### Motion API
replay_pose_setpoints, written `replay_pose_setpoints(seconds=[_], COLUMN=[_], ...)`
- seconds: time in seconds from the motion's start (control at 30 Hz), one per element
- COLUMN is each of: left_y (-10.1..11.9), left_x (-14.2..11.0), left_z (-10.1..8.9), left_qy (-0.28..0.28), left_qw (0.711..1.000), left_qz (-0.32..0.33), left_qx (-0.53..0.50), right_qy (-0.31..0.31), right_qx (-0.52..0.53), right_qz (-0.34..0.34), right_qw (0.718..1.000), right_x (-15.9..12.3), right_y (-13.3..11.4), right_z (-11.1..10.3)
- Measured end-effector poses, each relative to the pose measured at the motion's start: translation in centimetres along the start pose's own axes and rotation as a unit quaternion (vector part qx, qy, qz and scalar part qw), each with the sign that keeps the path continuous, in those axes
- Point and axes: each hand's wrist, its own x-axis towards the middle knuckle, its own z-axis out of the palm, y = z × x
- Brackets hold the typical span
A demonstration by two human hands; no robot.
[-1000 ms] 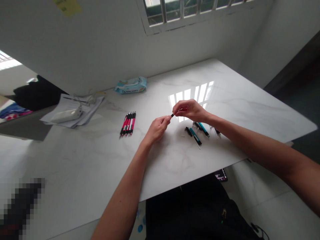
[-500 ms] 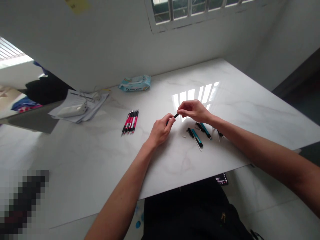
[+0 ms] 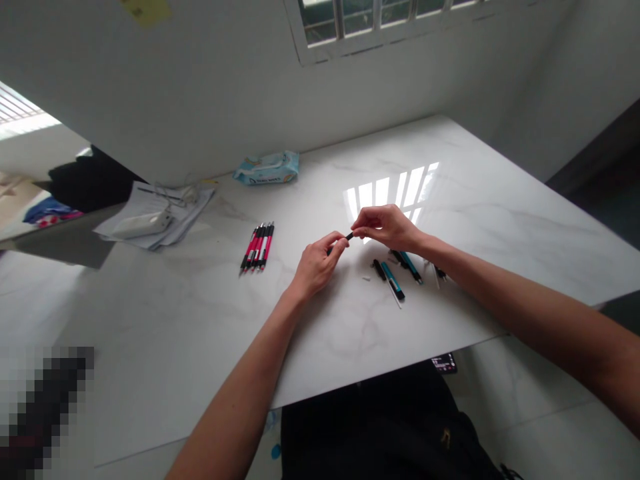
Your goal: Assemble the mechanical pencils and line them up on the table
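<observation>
A short black pen part [image 3: 349, 237] spans the small gap between my two hands above the table. My left hand [image 3: 320, 260] is closed around its lower end, which the fingers mostly hide. With thumb and fingertips, my right hand [image 3: 385, 225] pinches the other end. Below the right hand lie a turquoise pen barrel [image 3: 393, 280], a black pen piece [image 3: 379, 269], and a thin white stick [image 3: 395, 295]. Another turquoise-and-black pen piece [image 3: 412, 268] rests nearby. To the left, several pink-and-black pens [image 3: 257, 248] are lined up side by side.
A blue wipes pack [image 3: 267, 168] sits by the wall. Papers [image 3: 193, 212] and a white device with a cable [image 3: 143, 225] occupy the table's left side. A small white bit [image 3: 367, 278] lies near the pen parts. A phone [image 3: 444, 363] shows below the table edge.
The view has shifted slightly. Both hands keep hold of the black pen part, and my right hand has come down a little. The pens and loose parts look unmoved on the table.
</observation>
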Motion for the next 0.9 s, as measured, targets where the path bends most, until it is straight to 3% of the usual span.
replay_pose_setpoints(seconds=[0.4,0.9], left_y=[-0.52,-0.54], left_x=[0.24,0.18], left_z=[-0.22,-0.12], left_qy=[-0.001,-0.004], left_qw=[1.0,1.0], left_qz=[0.002,0.007], left_qx=[0.026,0.017], right_qy=[0.025,0.0], right_qx=[0.014,0.058], right_qz=[-0.039,0.016], right_qw=[0.999,0.998], right_x=[0.29,0.55], right_y=[-0.25,-0.04], right_z=[-0.08,-0.42])
